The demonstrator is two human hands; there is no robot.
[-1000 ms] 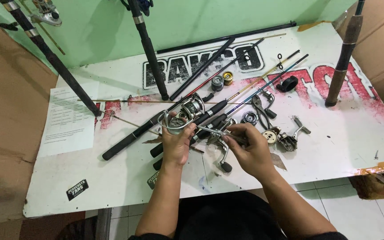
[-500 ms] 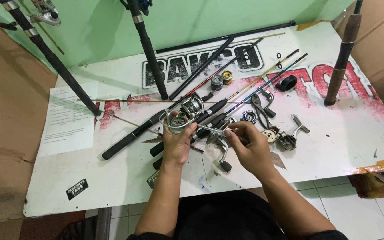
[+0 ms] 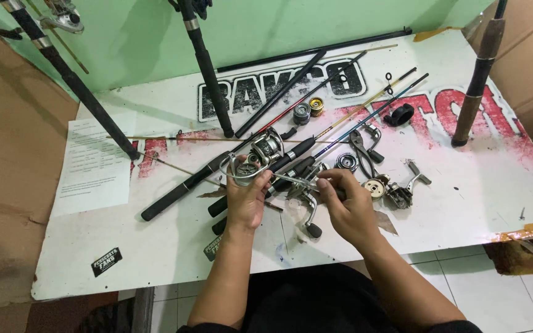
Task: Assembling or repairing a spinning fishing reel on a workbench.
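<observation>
1. Spinning reel [image 3: 260,161] — silver, at mid-frame on the white table [image 3: 464,203], among black fishing rods [image 3: 205,80].
2. Left hand [image 3: 246,198] is curled around its wire bail.
3. Right hand [image 3: 350,206] — fingertips pinched on a small metal part by the reel's handle [image 3: 309,216].

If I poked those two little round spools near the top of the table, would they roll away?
Probably not right away: the two small spools seem to stand on their flat ends on the white table. Tipped sideways, their round shape would likely roll. They look metal, so perhaps heavy for their size.
</observation>
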